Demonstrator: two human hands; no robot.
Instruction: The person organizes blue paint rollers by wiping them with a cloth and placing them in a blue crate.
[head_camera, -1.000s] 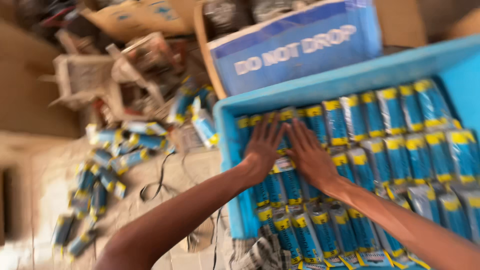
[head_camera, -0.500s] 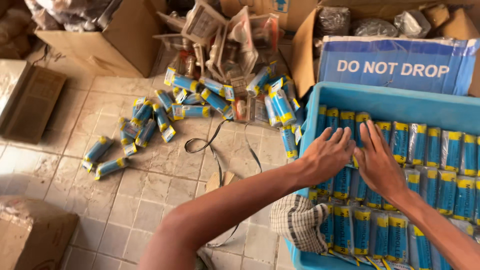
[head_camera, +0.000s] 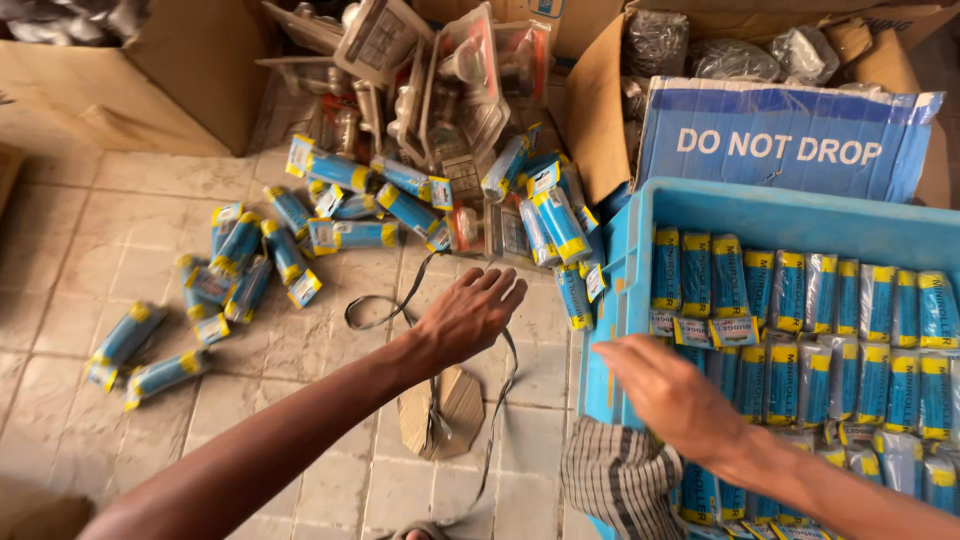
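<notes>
Mostly blue crate (head_camera: 620, 260), rowed packets (head_camera: 800, 330), loose packets (head_camera: 340, 215)

The right hand (head_camera: 672, 398) is being blurred by motion, so its fingers cannot be resolved. The blue crate (head_camera: 640, 215) is being cut off by the right and bottom edges. Packets beneath the right hand are being hidden. The contents of the clear bags (head_camera: 735, 45) in the cardboard box (head_camera: 600, 110) are being left unidentifiable.
</notes>
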